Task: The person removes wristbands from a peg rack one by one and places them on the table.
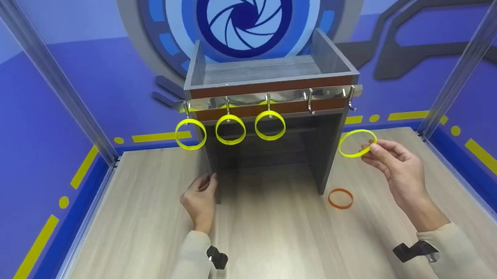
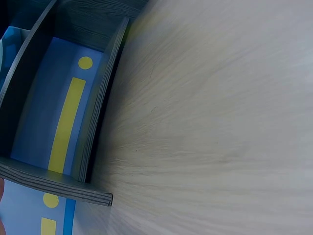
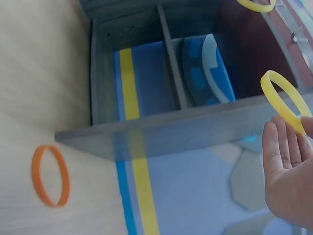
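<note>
My right hand (image 1: 404,175) pinches a yellow wristband (image 1: 341,146) between thumb and fingers, to the right of the grey wooden shelf unit (image 1: 329,152). In the right wrist view the same band stands up above the fingers, near the unit's side panel. Three more yellow wristbands (image 1: 191,135) hang from the left hooks of the metal hook rail (image 1: 289,96); the two right hooks (image 1: 310,101) carry nothing. My left hand (image 1: 199,200) is at the unit's left side panel, fingers loosely bent, fingertips at its front edge. Only a sliver of it shows in the left wrist view.
An orange wristband (image 1: 340,198) lies on the wood-look tabletop (image 1: 272,250), near the unit's right front foot. Blue printed walls (image 1: 94,80) with metal corner posts (image 1: 62,86) enclose the back and sides. The unit has an open tray (image 1: 266,69) on top.
</note>
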### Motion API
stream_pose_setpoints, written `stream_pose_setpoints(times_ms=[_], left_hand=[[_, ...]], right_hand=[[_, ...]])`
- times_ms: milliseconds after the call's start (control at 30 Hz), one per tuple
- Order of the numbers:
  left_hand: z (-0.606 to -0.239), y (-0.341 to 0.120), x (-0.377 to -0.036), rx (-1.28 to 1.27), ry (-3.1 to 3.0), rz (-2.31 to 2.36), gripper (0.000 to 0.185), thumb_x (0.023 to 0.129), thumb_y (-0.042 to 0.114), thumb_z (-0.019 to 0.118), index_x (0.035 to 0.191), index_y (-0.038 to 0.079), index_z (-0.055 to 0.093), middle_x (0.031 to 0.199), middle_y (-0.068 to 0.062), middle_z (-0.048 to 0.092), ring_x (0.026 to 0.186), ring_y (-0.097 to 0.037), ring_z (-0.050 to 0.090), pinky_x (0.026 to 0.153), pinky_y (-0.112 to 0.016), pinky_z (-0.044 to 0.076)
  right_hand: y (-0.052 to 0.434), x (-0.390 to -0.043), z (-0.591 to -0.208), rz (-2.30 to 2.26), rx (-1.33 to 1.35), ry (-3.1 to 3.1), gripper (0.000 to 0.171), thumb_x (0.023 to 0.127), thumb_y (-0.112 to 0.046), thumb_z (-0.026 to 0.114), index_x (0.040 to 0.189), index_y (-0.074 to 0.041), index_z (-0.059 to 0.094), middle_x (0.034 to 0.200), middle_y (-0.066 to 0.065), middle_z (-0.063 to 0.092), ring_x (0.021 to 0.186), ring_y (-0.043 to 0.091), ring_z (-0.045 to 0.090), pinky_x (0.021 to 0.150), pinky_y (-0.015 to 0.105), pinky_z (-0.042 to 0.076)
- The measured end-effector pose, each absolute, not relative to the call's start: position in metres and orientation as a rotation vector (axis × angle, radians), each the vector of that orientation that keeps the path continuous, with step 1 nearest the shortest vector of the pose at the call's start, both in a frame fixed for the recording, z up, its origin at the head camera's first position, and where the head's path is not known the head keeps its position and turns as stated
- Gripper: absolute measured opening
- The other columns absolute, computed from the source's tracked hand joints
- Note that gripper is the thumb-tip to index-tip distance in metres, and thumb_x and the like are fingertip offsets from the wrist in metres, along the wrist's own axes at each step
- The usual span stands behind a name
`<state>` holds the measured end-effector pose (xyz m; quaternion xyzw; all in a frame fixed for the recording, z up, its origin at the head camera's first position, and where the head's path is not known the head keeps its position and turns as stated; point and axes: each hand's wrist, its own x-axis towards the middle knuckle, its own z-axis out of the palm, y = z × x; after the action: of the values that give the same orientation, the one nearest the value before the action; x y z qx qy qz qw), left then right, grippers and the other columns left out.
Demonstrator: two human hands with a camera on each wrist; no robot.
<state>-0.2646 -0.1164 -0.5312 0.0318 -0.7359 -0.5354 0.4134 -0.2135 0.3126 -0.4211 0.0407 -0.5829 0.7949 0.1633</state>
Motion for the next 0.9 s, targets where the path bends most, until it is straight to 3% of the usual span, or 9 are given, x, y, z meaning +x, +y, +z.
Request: stream_pose_setpoints(times_ms=[467,900], left_hand=[[-0.531,-0.117,-0.264,0.083,-1.857,-1.344,0.012,0.084,0.002,0.089,0.093,-0.002,0.082,0.087,-0.012,0.080,0.076,-0.026,0.078,0.068,-0.009,0.055],[-0.532,-0.118,-0.265,0.053,-1.856,-1.318,0.010,0.085,0.002,0.088,0.093,0.000,0.082,0.086,-0.010,0.080,0.076,-0.027,0.078,0.068,-0.009,0.055]], right_hand=[[0.354,-0.211,-0.466,2.384,-0.043,-1.626,0.015,0.100,-0.002,0.072,0.113,0.006,0.070,0.106,0.014,0.078,0.093,0.022,0.078,0.092,0.036,0.060],[0.381,-0.210,-0.511,2.353,-0.260,-1.881,0.019,0.101,-0.009,0.074,0.114,0.004,0.069,0.103,0.007,0.079,0.094,0.017,0.078,0.090,0.032,0.061]])
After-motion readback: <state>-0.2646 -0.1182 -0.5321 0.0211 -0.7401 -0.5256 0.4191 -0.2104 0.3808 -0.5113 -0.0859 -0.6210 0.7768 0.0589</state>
